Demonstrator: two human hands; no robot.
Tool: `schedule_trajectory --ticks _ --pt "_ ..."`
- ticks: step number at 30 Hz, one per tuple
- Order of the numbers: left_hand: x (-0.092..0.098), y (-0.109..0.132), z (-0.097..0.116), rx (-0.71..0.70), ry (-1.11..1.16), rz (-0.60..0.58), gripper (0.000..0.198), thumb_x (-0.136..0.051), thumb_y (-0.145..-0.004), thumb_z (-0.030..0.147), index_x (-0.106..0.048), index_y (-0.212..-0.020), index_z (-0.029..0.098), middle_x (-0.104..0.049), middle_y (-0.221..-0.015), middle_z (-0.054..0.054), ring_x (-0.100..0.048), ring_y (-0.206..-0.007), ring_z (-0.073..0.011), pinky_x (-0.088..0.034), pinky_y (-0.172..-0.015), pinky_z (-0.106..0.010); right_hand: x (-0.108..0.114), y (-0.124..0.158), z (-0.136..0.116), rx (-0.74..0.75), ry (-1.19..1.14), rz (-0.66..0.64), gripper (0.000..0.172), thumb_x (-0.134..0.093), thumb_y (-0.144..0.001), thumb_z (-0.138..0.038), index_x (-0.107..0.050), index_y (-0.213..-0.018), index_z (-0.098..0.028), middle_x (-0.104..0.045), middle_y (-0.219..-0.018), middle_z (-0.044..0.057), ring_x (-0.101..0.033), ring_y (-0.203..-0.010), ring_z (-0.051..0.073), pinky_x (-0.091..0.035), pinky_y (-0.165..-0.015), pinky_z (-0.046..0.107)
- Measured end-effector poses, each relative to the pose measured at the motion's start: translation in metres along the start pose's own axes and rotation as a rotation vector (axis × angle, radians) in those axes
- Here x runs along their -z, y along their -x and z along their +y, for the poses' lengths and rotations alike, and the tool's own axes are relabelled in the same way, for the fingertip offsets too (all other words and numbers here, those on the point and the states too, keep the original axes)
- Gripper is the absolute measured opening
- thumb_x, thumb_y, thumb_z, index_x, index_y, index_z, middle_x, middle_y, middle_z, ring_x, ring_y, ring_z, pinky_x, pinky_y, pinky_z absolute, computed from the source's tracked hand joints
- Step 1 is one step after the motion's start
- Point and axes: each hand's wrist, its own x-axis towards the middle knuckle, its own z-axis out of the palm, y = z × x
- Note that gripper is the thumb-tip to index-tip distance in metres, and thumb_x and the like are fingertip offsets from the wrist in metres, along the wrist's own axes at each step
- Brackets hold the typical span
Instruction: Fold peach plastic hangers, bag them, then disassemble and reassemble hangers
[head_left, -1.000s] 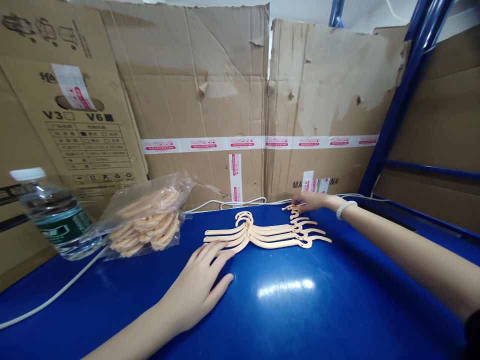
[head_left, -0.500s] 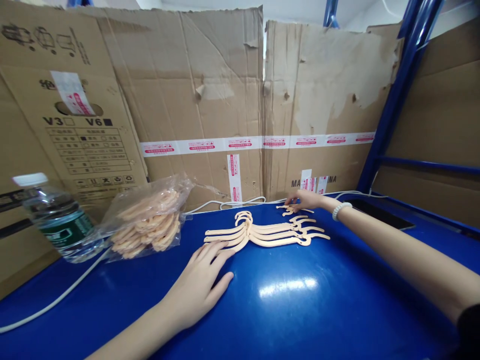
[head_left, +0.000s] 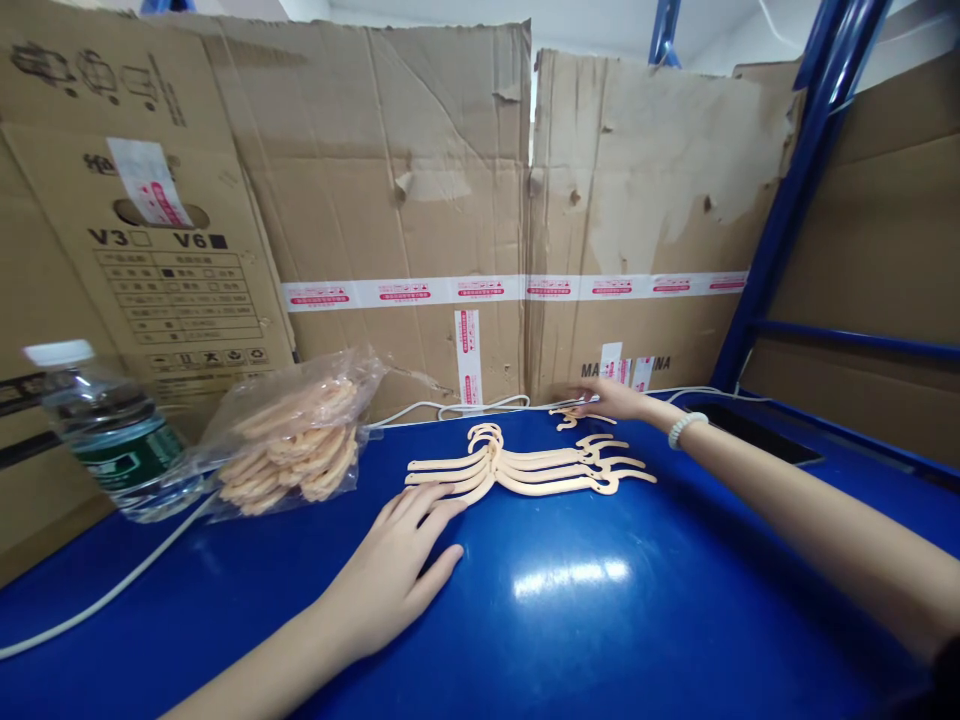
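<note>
Several cream plastic hangers (head_left: 536, 470) lie overlapped in a row on the blue tabletop, their hooks towards the back. My left hand (head_left: 401, 555) rests flat with spread fingers, its fingertips on the left arm of the nearest hanger. At the back of the table, my right hand (head_left: 609, 398), with a beaded bracelet at the wrist, reaches over loose cream hanger pieces (head_left: 574, 416). Its fingers are stretched out just above these pieces, and I see nothing gripped in them.
On the left, a clear plastic bag (head_left: 300, 440) of more cream pieces stands beside a water bottle (head_left: 124, 440). A white cable (head_left: 112, 590) runs along the left and back. A dark flat device (head_left: 757, 435) lies back right. Cardboard sheets (head_left: 405, 220) wall the back.
My right hand's fingers have loosened and lifted off the loose pieces, which lie slightly turned. My left hand stays on the nearest hanger. The view has shifted a little.
</note>
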Motion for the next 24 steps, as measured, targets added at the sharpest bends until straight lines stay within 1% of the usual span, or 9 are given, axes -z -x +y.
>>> schedule_trajectory --ticks 2,4,6,8,11,13,17,21,24 --pt "0.000 0.000 -0.001 0.000 0.005 0.002 0.035 -0.044 -0.097 0.031 -0.048 -0.133 0.029 -0.054 -0.135 -0.007 -0.047 -0.127 -0.0291 -0.039 -0.106 -0.053 0.001 0.016 -0.015 -0.012 -0.012 0.044 0.044 -0.048 -0.091 -0.025 -0.056 -0.132 -0.009 -0.070 -0.116 0.018 -0.067 -0.104 0.028 -0.052 -0.091 0.041" --pt "0.000 0.000 -0.001 -0.001 0.008 0.004 0.036 -0.044 -0.098 0.031 -0.048 -0.133 0.029 -0.054 -0.136 -0.007 -0.047 -0.128 -0.0291 -0.040 -0.106 -0.054 -0.003 0.035 -0.038 0.024 -0.028 0.049 0.046 -0.043 -0.096 -0.035 -0.055 -0.133 -0.010 -0.066 -0.123 0.017 -0.064 -0.112 0.028 -0.050 -0.096 0.041" --pt "0.001 -0.001 -0.001 -0.003 0.012 0.006 0.036 -0.045 -0.098 0.032 -0.048 -0.133 0.029 -0.053 -0.137 -0.007 -0.047 -0.128 -0.0289 -0.040 -0.106 -0.053 -0.012 0.054 -0.065 0.081 -0.031 0.032 0.056 -0.044 -0.094 -0.046 -0.053 -0.135 -0.010 -0.058 -0.135 0.017 -0.056 -0.123 0.029 -0.045 -0.105 0.042" --pt "0.002 -0.001 0.000 -0.003 0.014 0.003 0.035 -0.046 -0.097 0.032 -0.049 -0.132 0.028 -0.053 -0.137 -0.007 -0.047 -0.128 -0.0283 -0.040 -0.107 -0.052 -0.025 0.070 -0.089 0.150 -0.003 -0.021 0.070 -0.041 -0.094 -0.054 -0.043 -0.143 -0.004 -0.047 -0.144 0.022 -0.046 -0.133 0.032 -0.039 -0.110 0.046" --pt "0.004 -0.002 0.003 0.013 0.004 -0.011 0.035 -0.047 -0.097 0.032 -0.050 -0.132 0.026 -0.054 -0.136 -0.008 -0.048 -0.128 -0.0279 -0.039 -0.108 -0.052 -0.047 0.083 -0.110 0.187 0.087 -0.084 0.080 -0.036 -0.095 -0.057 -0.032 -0.147 0.003 -0.032 -0.151 0.027 -0.032 -0.141 0.038 -0.031 -0.114 0.052" --pt "0.006 -0.003 0.004 0.035 -0.011 -0.026 0.036 -0.048 -0.096 0.031 -0.051 -0.132 0.026 -0.054 -0.136 -0.008 -0.048 -0.128 -0.0284 -0.037 -0.109 -0.055 -0.059 0.084 -0.113 0.193 0.132 -0.066 0.072 -0.031 -0.098 -0.050 -0.033 -0.147 0.002 -0.031 -0.152 0.027 -0.028 -0.142 0.038 -0.028 -0.115 0.055" --pt "0.011 -0.006 0.006 0.060 -0.024 -0.085 0.037 -0.049 -0.095 0.031 -0.052 -0.131 0.022 -0.054 -0.137 -0.011 -0.047 -0.129 -0.0293 -0.036 -0.110 -0.056 -0.072 0.080 -0.101 0.223 0.152 0.007 0.057 -0.026 -0.100 -0.036 -0.037 -0.147 -0.006 -0.037 -0.151 0.022 -0.033 -0.141 0.035 -0.028 -0.113 0.060" --pt "0.012 -0.009 0.007 0.070 -0.003 -0.122 0.041 -0.048 -0.097 0.033 -0.051 -0.135 0.020 -0.052 -0.142 -0.011 -0.045 -0.133 -0.0292 -0.034 -0.112 -0.056 -0.070 0.076 -0.088 0.200 0.100 -0.012 0.056 -0.026 -0.100 -0.036 -0.037 -0.148 -0.010 -0.036 -0.153 0.018 -0.033 -0.141 0.034 -0.030 -0.112 0.059" --pt "0.008 -0.008 0.007 0.086 0.005 -0.151 0.044 -0.045 -0.098 0.038 -0.047 -0.139 0.022 -0.047 -0.148 -0.009 -0.040 -0.138 -0.0294 -0.031 -0.113 -0.059 -0.065 0.074 -0.081 0.183 0.076 -0.056 0.057 -0.025 -0.100 -0.037 -0.034 -0.150 -0.011 -0.033 -0.154 0.017 -0.029 -0.143 0.033 -0.029 -0.114 0.057"
